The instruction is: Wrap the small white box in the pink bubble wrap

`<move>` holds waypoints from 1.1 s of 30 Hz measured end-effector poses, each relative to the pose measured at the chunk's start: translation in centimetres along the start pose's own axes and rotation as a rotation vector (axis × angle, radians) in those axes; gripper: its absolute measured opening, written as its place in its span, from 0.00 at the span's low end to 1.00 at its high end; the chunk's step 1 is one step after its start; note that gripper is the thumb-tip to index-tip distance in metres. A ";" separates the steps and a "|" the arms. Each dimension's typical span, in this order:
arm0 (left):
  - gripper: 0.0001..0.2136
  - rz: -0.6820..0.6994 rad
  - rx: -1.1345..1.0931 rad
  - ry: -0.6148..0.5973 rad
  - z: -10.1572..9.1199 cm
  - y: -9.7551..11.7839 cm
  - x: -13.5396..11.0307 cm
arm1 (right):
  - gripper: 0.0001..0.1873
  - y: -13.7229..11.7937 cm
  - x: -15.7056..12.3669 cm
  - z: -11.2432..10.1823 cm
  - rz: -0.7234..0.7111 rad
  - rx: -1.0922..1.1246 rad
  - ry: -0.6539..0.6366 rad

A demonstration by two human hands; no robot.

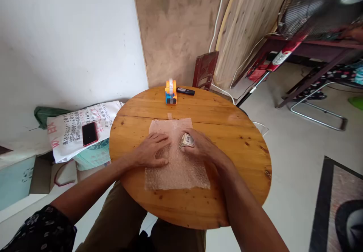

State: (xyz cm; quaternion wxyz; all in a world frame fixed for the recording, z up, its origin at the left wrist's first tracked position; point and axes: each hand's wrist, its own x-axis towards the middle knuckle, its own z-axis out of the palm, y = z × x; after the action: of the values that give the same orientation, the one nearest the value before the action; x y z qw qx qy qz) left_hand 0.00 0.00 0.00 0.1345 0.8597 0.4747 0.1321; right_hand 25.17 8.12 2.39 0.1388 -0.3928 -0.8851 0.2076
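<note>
A sheet of clear bubble wrap (pixel 176 172) lies spread on the round wooden table (pixel 232 169). My left hand (pixel 151 150) rests flat on the sheet's left part, fingers stretched out. My right hand (pixel 200 148) is closed around a small silvery box with a barcode label (pixel 187 140), holding it on the sheet's right side. A short strip of tape (pixel 169 115) sticks at the sheet's far edge.
An orange and blue tape dispenser (pixel 171 92) and a dark remote-like object (pixel 185 91) sit at the table's far edge. A phone (pixel 90 133) lies on white sacks to the left. A dark chair (pixel 204 70) stands behind the table, a fan (pixel 312 6) at upper right.
</note>
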 end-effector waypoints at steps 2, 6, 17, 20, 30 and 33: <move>0.39 0.022 -0.031 -0.051 -0.3 -0.7 0.7 | 0.27 0.2 -0.2 -0.5 -0.004 0.000 -0.014; 0.45 0.020 -0.041 -0.130 -0.8 -1.7 2.1 | 0.14 0.2 -0.5 -1.6 0.044 -0.055 -0.008; 0.54 -0.031 -0.103 -0.047 0.3 -1.5 2.3 | 0.25 -2.7 -0.5 0.9 -0.118 -0.127 0.146; 0.56 -0.046 -0.104 -0.060 0.3 -1.9 2.2 | 0.25 -2.5 -0.3 1.3 -0.115 -0.136 0.023; 0.54 0.008 -0.131 -0.044 0.7 -2.6 2.2 | 0.23 -1.5 -0.1 -0.2 -0.143 0.043 -0.075; 0.54 0.023 -0.133 -0.041 0.7 -2.7 2.2 | 0.22 -1.3 0.0 -0.1 -0.151 0.083 -0.068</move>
State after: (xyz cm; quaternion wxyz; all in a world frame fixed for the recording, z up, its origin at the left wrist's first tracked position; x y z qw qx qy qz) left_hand -0.72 3.17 -1.39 0.1994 0.8568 0.4523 0.1470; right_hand 24.38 7.31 3.10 0.1400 -0.3114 -0.9071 0.2462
